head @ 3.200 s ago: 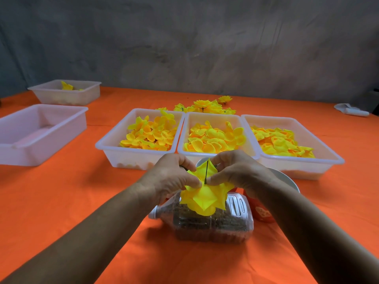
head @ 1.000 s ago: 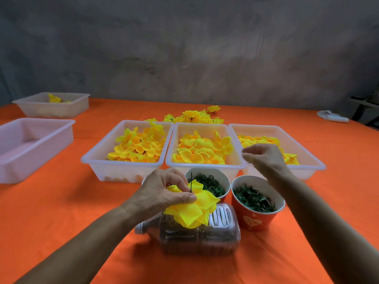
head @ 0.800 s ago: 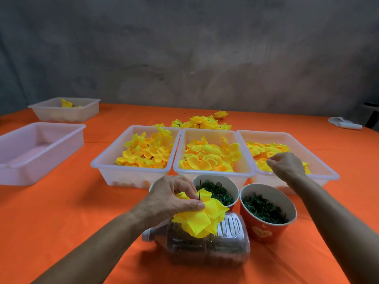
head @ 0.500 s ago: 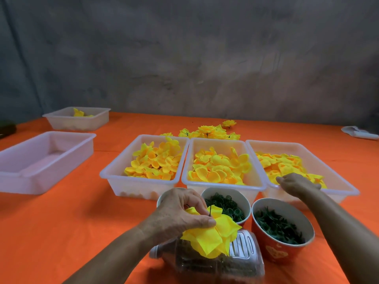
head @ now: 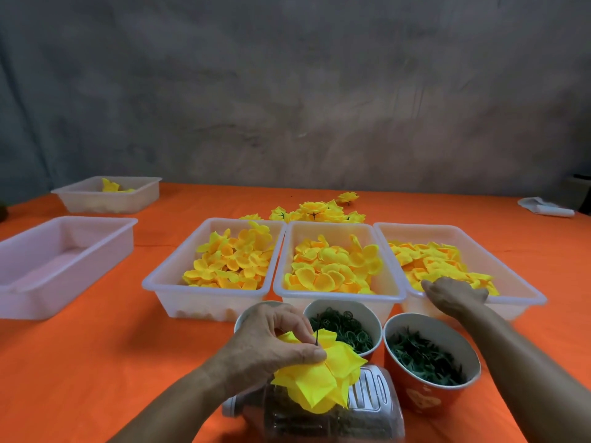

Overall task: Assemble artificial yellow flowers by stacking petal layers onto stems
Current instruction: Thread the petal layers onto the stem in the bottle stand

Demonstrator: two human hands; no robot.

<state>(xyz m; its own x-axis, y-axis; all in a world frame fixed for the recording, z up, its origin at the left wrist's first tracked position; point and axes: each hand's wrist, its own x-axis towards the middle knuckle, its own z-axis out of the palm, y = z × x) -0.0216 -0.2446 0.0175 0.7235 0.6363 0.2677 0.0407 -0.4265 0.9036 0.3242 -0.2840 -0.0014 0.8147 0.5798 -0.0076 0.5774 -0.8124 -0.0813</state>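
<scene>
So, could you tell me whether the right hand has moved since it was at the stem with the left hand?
Yes. The right hand has left the half-built flower and reached forward-right into the right-hand petal tray.

Head view, forward-down over table (head: 96, 362) (close, single view).

A grey wall (head: 319, 91) fills the upper half of the view, its plaster mottled with darker streaks and paler patches. To the left a dull grey-blue curtain (head: 19, 107) hangs in soft folds before it. Below runs the surface (head: 80, 362), spread with a bright orange cloth that reaches the wall. At the far right edge stands a dark object (head: 580, 193), too cut off to identify. The light is even and soft.
</scene>
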